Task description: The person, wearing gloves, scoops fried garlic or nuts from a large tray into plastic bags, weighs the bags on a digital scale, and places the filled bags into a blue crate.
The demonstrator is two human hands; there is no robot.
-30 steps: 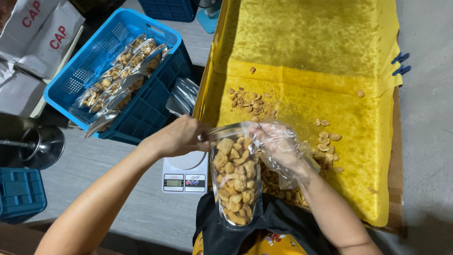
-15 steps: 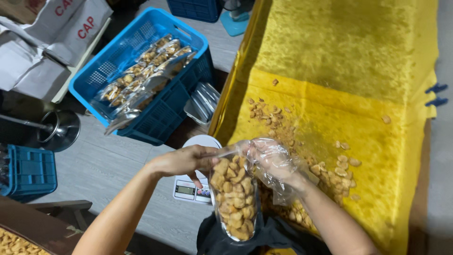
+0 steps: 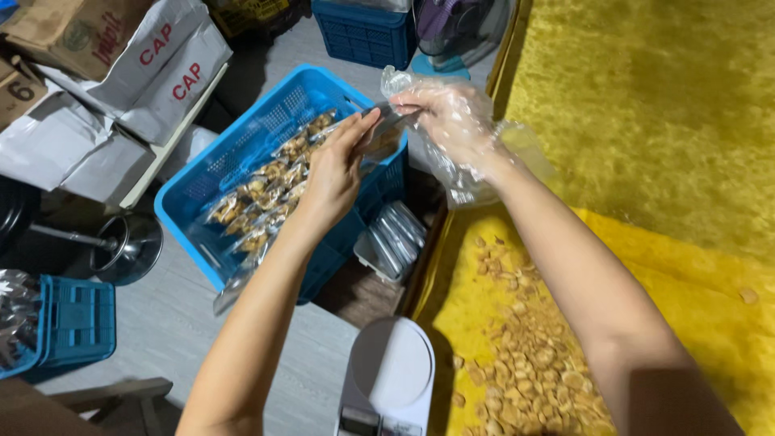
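Head view: both hands meet at twelve o'clock over the blue crate [image 3: 202,206]. The left hand [image 3: 335,173] and the right hand [image 3: 452,117], in a clear plastic glove, pinch the mouth of a filled snack bag [image 3: 379,133]. It seems to be at the laying-in step; the next move calls for lowering it beside the packed bags [image 3: 262,198].

Blue latticed crate [image 3: 242,153]; golden-brown snacks [image 3: 525,363] on yellow cloth [image 3: 670,161] right of the crate; white scale [image 3: 387,379]; clear plastic glove [image 3: 460,121]; smaller blue crate [image 3: 77,323] left.
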